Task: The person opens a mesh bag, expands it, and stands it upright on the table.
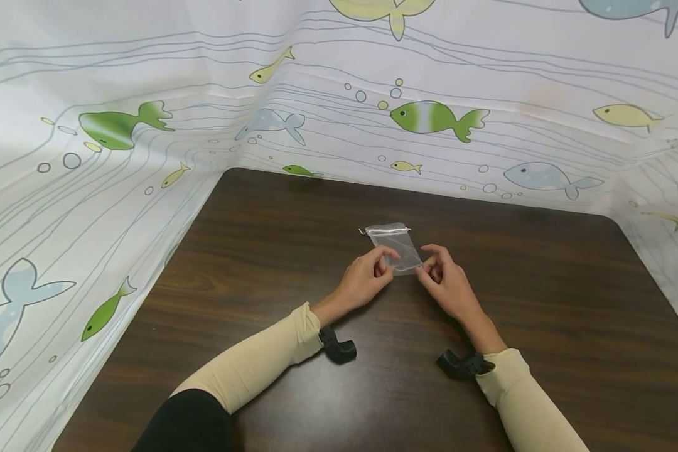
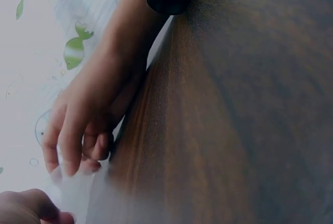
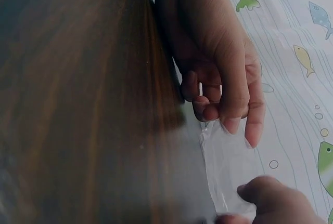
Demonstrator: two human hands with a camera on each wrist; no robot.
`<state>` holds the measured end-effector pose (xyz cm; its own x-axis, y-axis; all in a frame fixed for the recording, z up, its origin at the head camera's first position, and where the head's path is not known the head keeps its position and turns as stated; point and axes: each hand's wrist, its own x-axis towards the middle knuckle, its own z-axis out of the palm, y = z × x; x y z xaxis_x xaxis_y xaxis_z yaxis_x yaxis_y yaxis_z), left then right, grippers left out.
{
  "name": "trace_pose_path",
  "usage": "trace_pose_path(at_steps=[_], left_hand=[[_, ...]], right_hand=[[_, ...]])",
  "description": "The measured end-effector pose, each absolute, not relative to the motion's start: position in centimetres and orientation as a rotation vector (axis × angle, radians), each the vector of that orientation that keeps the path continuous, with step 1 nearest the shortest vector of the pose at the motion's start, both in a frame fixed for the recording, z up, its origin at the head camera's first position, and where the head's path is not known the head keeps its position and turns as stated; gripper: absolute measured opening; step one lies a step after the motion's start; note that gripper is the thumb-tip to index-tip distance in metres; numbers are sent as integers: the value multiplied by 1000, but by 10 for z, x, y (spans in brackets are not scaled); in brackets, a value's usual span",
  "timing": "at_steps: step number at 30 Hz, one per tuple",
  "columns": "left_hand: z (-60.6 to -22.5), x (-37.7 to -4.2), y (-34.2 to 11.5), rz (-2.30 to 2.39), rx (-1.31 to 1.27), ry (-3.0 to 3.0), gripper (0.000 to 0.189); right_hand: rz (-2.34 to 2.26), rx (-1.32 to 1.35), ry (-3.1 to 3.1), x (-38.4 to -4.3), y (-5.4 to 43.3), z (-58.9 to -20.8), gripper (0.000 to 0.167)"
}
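Note:
A small sheer white drawstring pouch (image 1: 400,248) lies on the dark table, its corded mouth pointing away from me. My left hand (image 1: 367,275) pinches the pouch's near left edge, with its other fingers curled. At the near right corner, my right hand (image 1: 447,285) pinches the fabric, its index finger arched above. The right wrist view has the sheer fabric (image 3: 229,167) stretching between the left hand (image 3: 218,78) and the right hand (image 3: 278,203). Across the left wrist view, the right hand (image 2: 88,115) faces the left hand (image 2: 23,208); the pouch is blurred there.
The brown wood-grain table (image 1: 294,220) extends around both hands. A white fish-patterned curtain (image 1: 339,125) hangs along the far and side edges. Black wrist cameras, one on the left wrist (image 1: 338,346) and one on the right (image 1: 464,364), sit close above the table.

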<state>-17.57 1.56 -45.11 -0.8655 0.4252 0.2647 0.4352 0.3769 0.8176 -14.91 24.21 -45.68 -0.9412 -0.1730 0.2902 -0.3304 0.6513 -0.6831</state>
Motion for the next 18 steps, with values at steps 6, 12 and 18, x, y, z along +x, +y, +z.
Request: trace_pose_path(at_steps=[6,12,18], left_hand=[[-452,-176,15,-1568,-816,-2592,23],[-453,-176,15,-1582,-804,-2580,22],[-452,-176,15,-1564,-832,-2572,23]], right_hand=[[1164,496,-2635,-148,243,-459,31],[1164,456,-2505,-148,241,-457,41],[1179,475,-2449,-148,238,-457,42]])
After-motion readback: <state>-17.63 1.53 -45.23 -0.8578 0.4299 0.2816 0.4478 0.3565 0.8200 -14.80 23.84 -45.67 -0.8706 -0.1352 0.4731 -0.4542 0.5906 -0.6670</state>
